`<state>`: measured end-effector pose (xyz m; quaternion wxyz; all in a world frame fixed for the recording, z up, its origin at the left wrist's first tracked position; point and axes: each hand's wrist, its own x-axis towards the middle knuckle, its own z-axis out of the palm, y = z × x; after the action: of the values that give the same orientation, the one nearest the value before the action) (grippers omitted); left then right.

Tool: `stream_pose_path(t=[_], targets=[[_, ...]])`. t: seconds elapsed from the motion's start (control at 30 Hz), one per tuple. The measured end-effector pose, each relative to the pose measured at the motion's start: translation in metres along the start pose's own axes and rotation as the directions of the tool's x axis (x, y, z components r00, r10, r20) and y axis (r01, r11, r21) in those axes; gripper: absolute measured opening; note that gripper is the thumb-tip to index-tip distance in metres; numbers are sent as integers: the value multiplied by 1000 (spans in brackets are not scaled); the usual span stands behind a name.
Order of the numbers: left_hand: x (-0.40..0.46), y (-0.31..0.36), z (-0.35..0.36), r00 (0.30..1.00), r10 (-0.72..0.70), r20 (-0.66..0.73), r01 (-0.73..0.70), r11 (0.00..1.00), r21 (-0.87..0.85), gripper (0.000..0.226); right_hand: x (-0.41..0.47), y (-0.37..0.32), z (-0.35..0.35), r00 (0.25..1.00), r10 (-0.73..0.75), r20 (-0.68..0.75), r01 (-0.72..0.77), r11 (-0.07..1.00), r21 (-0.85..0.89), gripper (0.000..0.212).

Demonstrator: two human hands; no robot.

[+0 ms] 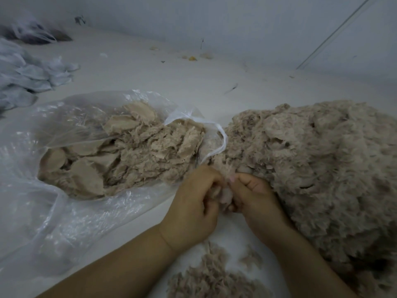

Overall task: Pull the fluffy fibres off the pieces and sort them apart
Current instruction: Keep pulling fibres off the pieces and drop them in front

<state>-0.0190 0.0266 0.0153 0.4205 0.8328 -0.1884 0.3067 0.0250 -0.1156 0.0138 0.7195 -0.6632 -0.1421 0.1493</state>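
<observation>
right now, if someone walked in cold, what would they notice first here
First, the big heap of fluffy beige fibre filling the right side of the white table. Next, the clear plastic bag on the left, open and spilling flat beige pieces with fluff on them. Between them, low in the middle, the left hand and right hand pinch one small tuft together.

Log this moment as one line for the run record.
step: pulling fibres | left hand: pinches fluffy piece | right hand: pinches same piece | plastic bag: open, pieces inside | fibre heap: right
</observation>
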Motion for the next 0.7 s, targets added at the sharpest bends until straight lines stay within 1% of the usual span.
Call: stream_pose_path(t=[0.03,0.07,0.1,0.13,0.17,0.2,0.23,0.3,0.37,0.43,0.47,0.5,0.53,0.57,0.63,0.7], targets=[[-1,-1,0,994,-98,-57,94,993,-65,21,0,-1,0,1000,10,-10,-10,1000,19,42],[-1,-2,-1,972,-220,-79,207,967,-151,18,0,-1,0,1000,12,-9,-11,999,38,42],[0,-3,-2,936,-351,-39,330,908,-260,18,-1,-2,1,1000,21,-2,-21,999,40,42],[3,-4,-2,888,-458,44,442,821,-361,22,-1,-1,1,1000,30,6,-30,999,40,41],[5,-6,-2,840,-529,118,523,736,-429,26,-1,-1,2,999,49,7,-49,998,44,39],[7,-8,-2,807,-567,166,570,673,-471,28,-2,-1,3,998,60,7,-60,997,58,38],[9,-10,-2,791,-577,204,589,626,-511,31,-3,-3,5,998,67,18,-68,995,77,38],[12,-11,-3,787,-557,266,590,552,-590,34,-4,-5,5,997,49,65,-54,996,75,40],[12,-10,-5,792,-531,301,581,506,-637,29,-6,-8,6,991,3,131,-1,1000,-12,33],[12,-9,-6,780,-563,274,585,500,-638,17,-7,-7,6,987,-10,161,25,996,-89,29],[12,-10,-6,773,-587,239,584,513,-629,22,-6,-5,5,988,-20,154,37,993,-111,22],[12,-10,-6,772,-600,208,579,530,-619,30,-6,-8,7,989,-11,145,27,994,-110,9],[12,-10,-7,776,-601,190,572,544,-614,34,-5,-6,7,992,-7,126,20,995,-100,13],[13,-10,-7,780,-597,184,566,550,-615,33,-5,-8,7,995,19,94,-12,997,-80,21],[13,-9,-8,787,-583,203,565,550,-615,28,-4,-9,7,999,44,26,-43,997,-60,20],[13,-10,-8,786,-579,216,572,550,-609,24,-2,-5,5,999,42,-7,-43,997,-70,19]])
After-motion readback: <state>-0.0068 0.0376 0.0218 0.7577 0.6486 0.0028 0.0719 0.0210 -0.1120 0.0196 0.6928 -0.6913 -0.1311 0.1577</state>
